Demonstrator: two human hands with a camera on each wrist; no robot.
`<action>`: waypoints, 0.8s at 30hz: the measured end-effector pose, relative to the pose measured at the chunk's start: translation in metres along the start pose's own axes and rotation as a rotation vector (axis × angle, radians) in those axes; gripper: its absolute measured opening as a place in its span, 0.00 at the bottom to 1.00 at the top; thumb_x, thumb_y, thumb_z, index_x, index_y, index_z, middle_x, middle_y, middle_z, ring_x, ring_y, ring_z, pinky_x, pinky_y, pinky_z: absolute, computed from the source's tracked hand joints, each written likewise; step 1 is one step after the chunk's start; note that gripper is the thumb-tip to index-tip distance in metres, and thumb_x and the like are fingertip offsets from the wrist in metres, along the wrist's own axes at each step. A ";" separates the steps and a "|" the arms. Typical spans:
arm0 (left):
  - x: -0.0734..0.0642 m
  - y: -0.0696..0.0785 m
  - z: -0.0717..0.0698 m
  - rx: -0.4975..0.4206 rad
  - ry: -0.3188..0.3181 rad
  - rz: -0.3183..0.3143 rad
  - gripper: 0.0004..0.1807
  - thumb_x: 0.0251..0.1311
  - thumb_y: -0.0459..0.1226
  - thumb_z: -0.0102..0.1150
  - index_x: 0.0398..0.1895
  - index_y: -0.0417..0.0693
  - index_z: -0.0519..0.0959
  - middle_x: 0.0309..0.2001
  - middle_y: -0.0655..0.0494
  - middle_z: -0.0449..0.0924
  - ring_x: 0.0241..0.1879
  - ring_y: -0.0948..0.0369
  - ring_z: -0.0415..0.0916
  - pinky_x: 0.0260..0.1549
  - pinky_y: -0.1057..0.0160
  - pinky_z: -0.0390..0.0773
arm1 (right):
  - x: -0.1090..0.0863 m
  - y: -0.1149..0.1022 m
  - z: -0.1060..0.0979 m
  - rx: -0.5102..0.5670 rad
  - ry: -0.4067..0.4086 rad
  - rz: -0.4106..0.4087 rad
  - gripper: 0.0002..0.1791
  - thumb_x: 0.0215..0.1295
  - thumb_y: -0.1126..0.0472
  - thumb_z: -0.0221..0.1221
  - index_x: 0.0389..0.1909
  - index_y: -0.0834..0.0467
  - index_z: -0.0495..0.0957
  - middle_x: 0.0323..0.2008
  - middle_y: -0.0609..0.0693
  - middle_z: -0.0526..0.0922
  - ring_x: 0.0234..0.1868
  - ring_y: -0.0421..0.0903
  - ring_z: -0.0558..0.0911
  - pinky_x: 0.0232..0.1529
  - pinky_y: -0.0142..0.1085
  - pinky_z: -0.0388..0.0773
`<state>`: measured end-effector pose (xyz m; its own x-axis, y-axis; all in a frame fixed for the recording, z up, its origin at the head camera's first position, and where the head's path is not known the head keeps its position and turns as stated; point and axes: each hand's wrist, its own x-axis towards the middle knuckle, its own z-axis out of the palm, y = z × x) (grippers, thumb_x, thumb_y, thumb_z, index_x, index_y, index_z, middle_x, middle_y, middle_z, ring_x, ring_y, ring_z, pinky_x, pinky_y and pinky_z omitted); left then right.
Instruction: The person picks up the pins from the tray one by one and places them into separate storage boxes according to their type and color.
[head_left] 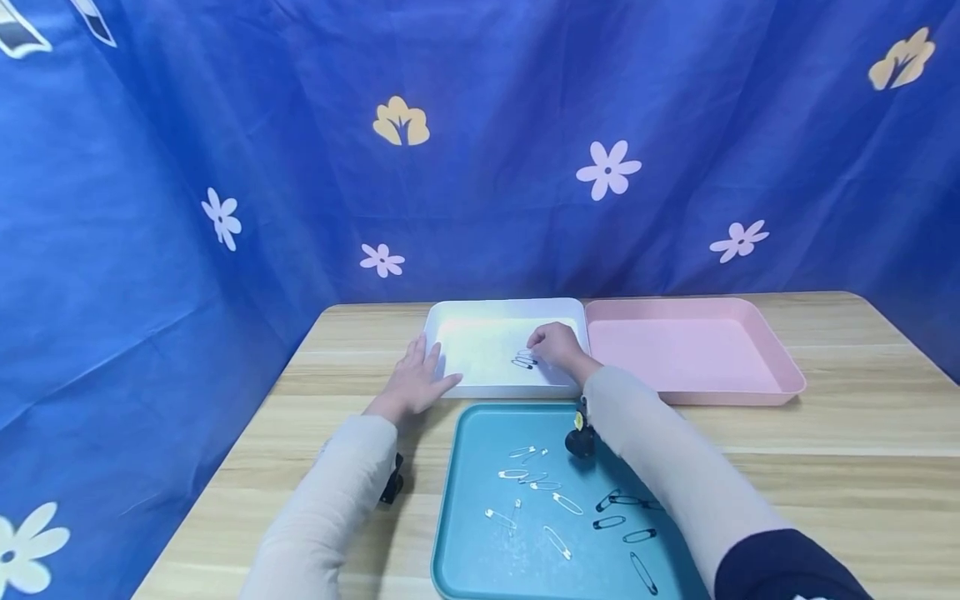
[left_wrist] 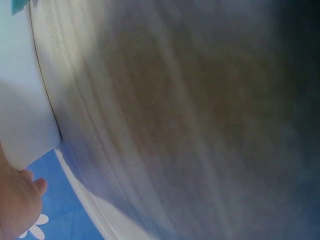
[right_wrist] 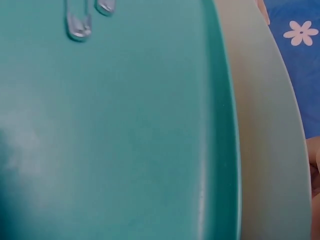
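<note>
My right hand (head_left: pixel 557 344) reaches into the white tray (head_left: pixel 472 387), its thumb and fingers drawn together around the end of a safety pin (head_left: pixel 525 352). Just below those fingertips lie black safety pins (head_left: pixel 523 363) on the tray floor. Spread fingers of my left hand (head_left: pixel 414 379) rest at the white tray's left edge. Nearer to me is a teal tray (head_left: pixel 447 508). Silver safety pins (head_left: pixel 567 504) are scattered over its left and middle, and several black safety pins (head_left: pixel 640 536) lie on its right side.
A pink tray (head_left: pixel 690 346) adjoins the white one on the right. All the trays stand on a wood-grain table (head_left: pixel 862 450). Behind it hangs a blue flowered curtain (head_left: pixel 487 167). My right forearm (head_left: pixel 675 458) covers part of the teal tray.
</note>
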<state>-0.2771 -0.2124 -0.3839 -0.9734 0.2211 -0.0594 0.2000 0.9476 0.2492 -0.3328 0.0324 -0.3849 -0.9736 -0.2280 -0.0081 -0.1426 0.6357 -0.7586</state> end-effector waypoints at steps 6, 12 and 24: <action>-0.001 -0.001 0.000 -0.005 -0.004 -0.001 0.44 0.55 0.62 0.34 0.65 0.38 0.45 0.65 0.38 0.29 0.63 0.45 0.29 0.57 0.45 0.41 | 0.007 0.002 0.004 -0.081 -0.019 -0.011 0.05 0.50 0.71 0.55 0.26 0.63 0.80 0.29 0.51 0.80 0.41 0.49 0.74 0.44 0.37 0.69; 0.000 -0.001 0.000 -0.003 -0.010 -0.009 0.44 0.55 0.61 0.34 0.65 0.39 0.44 0.65 0.38 0.28 0.63 0.45 0.27 0.57 0.45 0.41 | 0.011 0.006 0.005 -0.120 -0.015 -0.012 0.06 0.49 0.71 0.55 0.25 0.62 0.80 0.29 0.51 0.81 0.43 0.49 0.74 0.49 0.38 0.66; 0.002 -0.001 0.000 0.009 -0.018 -0.017 0.44 0.55 0.62 0.32 0.65 0.39 0.44 0.65 0.39 0.27 0.63 0.46 0.26 0.57 0.46 0.40 | 0.031 0.025 0.015 -0.134 0.008 -0.011 0.06 0.51 0.68 0.55 0.26 0.58 0.81 0.31 0.48 0.80 0.42 0.47 0.75 0.48 0.35 0.66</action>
<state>-0.2789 -0.2131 -0.3846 -0.9745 0.2092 -0.0813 0.1846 0.9531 0.2397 -0.3637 0.0303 -0.4134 -0.9732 -0.2300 0.0051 -0.1751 0.7260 -0.6650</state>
